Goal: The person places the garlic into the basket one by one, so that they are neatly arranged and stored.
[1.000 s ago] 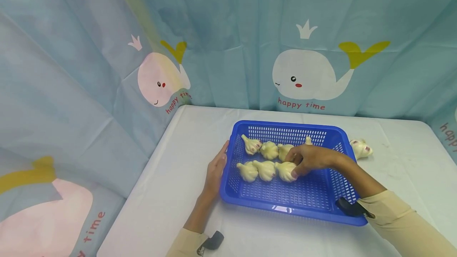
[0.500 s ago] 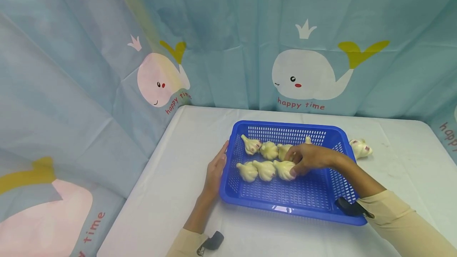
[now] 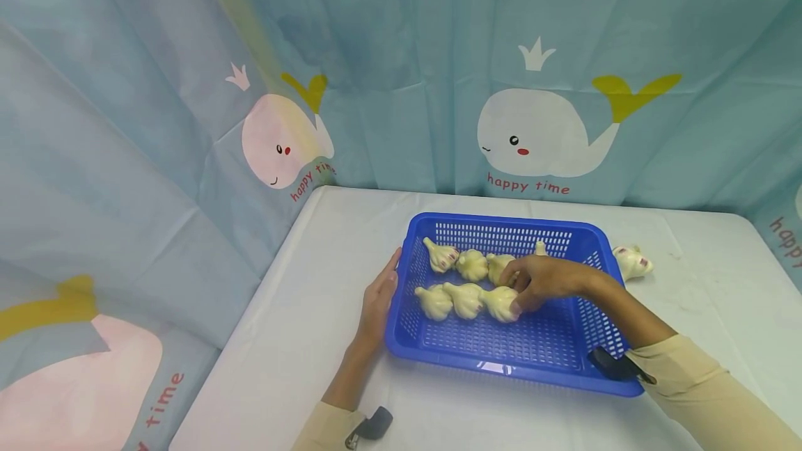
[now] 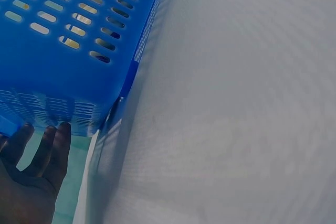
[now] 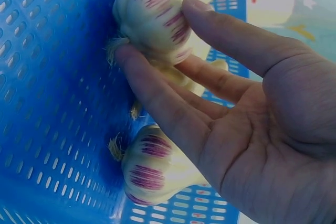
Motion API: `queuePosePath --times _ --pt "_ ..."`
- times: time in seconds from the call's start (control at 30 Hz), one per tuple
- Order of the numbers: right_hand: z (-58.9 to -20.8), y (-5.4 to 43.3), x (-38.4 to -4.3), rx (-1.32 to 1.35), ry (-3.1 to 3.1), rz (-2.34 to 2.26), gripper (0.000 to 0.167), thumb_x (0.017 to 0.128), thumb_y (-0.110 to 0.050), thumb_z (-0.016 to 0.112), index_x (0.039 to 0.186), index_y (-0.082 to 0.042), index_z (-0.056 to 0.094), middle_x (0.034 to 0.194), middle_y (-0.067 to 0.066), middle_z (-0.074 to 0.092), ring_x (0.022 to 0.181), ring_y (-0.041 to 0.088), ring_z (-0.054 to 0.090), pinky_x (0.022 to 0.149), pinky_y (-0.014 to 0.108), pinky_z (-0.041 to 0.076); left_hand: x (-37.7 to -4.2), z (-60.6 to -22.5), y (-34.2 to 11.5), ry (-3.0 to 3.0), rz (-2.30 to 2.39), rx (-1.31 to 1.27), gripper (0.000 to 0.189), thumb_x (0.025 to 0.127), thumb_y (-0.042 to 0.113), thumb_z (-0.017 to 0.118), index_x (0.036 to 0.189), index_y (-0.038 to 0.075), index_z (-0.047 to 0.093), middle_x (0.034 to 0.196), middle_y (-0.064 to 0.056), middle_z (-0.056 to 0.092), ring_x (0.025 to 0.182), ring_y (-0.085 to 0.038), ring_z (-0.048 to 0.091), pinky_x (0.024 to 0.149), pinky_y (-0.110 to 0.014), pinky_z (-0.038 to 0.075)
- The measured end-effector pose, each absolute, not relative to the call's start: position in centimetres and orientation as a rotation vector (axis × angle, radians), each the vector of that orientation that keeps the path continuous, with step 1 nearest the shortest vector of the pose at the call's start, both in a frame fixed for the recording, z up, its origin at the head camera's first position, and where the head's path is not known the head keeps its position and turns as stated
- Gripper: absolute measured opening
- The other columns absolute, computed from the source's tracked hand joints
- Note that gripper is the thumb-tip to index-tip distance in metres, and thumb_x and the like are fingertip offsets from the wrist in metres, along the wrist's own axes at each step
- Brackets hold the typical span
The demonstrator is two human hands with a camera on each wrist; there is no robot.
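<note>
My right hand (image 3: 551, 277) reaches into a blue plastic basket (image 3: 532, 380) and pinches a garlic bulb (image 3: 498, 303) between thumb and fingers. In the right wrist view, that garlic bulb (image 5: 149, 19) shows purple streaks and a tuft of roots. It sits at the right end of a front row, beside two other bulbs (image 3: 465, 300). Behind them lies a back row of several garlic bulbs (image 3: 441, 256), one of them partly hidden by my hand. With fingers extended, my left hand (image 3: 377, 301) touches the basket's left outer side; in the left wrist view its fingertips meet the perforated wall (image 4: 39, 111).
Outside the basket, by its right wall, another garlic bulb (image 3: 634, 262) lies on the white tablecloth (image 3: 313, 312). A blue curtain (image 3: 407, 89) with whale prints hangs behind and to the left of the table.
The garlic bulb in my right fingers has shifted very slightly, first away from me and then back toward me. My left hand and the basket stay where they were.
</note>
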State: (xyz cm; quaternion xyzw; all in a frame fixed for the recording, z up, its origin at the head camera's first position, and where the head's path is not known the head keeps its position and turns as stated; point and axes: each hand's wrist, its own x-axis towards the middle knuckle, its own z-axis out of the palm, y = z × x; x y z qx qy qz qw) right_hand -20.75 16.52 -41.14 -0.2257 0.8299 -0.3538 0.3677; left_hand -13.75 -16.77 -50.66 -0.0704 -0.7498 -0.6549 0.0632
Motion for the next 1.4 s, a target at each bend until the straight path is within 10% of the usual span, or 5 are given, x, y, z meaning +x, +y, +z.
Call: queuePosePath --times 1.4 --pt "-37.6 20.0 -20.3 -0.599 2.248 -1.221 0.05 0.098 -0.018 0.075 0.141 0.002 0.059 0.112 0.016 0.073 0.093 0.03 0.075 0.084 0.044 0.067 -13.7 -50.9 -16.7 -2.32 -1.899 -0.183 0.053 0.115 0.041 0.034 0.165 0.025 0.04 0.168 0.011 0.04 0.159 -0.011 0.032 0.131 -0.029 0.024"
